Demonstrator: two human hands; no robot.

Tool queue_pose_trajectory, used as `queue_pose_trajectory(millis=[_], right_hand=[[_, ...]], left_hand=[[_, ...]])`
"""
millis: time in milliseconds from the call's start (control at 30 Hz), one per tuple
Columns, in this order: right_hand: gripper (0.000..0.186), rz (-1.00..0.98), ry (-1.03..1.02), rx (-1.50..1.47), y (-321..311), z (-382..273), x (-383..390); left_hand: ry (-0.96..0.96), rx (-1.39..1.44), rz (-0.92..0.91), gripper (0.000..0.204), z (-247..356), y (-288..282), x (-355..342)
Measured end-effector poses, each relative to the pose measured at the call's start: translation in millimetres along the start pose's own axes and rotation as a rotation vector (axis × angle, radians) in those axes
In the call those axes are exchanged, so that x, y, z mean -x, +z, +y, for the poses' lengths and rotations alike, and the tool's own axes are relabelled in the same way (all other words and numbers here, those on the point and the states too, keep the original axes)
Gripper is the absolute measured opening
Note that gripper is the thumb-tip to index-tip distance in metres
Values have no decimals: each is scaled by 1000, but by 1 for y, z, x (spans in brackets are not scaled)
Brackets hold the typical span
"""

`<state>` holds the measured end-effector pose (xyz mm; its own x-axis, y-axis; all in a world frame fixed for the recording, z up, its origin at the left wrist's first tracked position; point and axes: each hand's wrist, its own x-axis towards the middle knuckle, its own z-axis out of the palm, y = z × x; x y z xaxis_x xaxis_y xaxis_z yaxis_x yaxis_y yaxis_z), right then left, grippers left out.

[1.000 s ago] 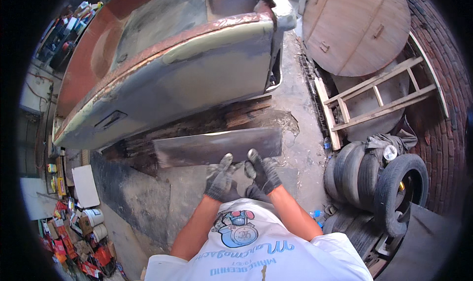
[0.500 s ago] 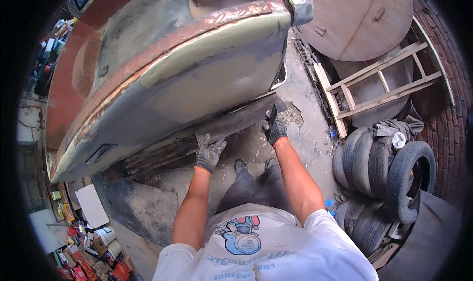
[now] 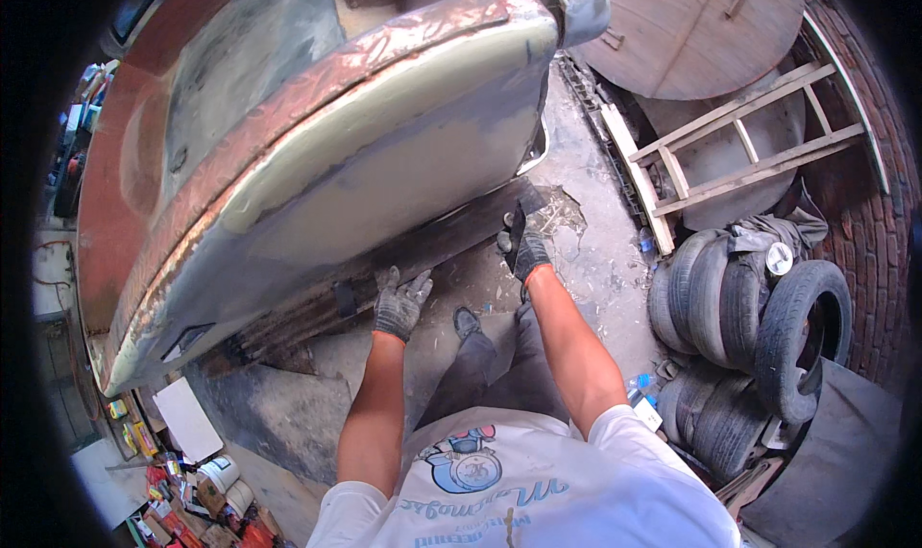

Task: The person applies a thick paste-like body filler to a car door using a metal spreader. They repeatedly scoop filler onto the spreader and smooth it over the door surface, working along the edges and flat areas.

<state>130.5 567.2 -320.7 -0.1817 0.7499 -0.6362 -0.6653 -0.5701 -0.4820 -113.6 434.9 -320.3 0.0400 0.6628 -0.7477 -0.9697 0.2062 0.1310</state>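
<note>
In front of me is a large curved car body (image 3: 375, 154), patched in grey and cream with bare reddish-brown areas. A long dark metal strip (image 3: 461, 229) runs along its lower edge. My left hand (image 3: 398, 308), in a grey work glove, is open beside this strip with its fingers spread. Whether its fingertips touch the strip I cannot tell. My right hand (image 3: 527, 253), gloved too, is closed around a dark flat blade-like piece (image 3: 519, 221) that points up toward the strip's right end. The exact kind of this piece is unclear.
Stacked tyres (image 3: 711, 298) stand at the right, below a wooden ladder-like frame (image 3: 749, 149) and a big round board (image 3: 696, 29). Boxes and cans (image 3: 187, 505) crowd the lower left. Debris lies on broken floor (image 3: 562, 212) past my right hand.
The view has shifted slightly. My left hand has come back a little from the strip, and a small dark patch now shows left of it. My right hand still grips the dark piece.
</note>
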Motion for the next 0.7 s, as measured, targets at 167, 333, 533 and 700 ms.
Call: queue_pose_trajectory(millis=[167,333,533,700], right_hand=[[22,-6,-17,45,2,0,-2],[18,-21,3,151,4,3,-5],[20,-7,-28,-120,23,-4,2],[37,-28,-101,-51,39,-11,6]], left_hand=[[64,-37,45,56,0,7,2],[42,87,120,53,7,12,-2],[53,113,-26,45,21,20,-7],[252,5,24,45,20,30,-4]])
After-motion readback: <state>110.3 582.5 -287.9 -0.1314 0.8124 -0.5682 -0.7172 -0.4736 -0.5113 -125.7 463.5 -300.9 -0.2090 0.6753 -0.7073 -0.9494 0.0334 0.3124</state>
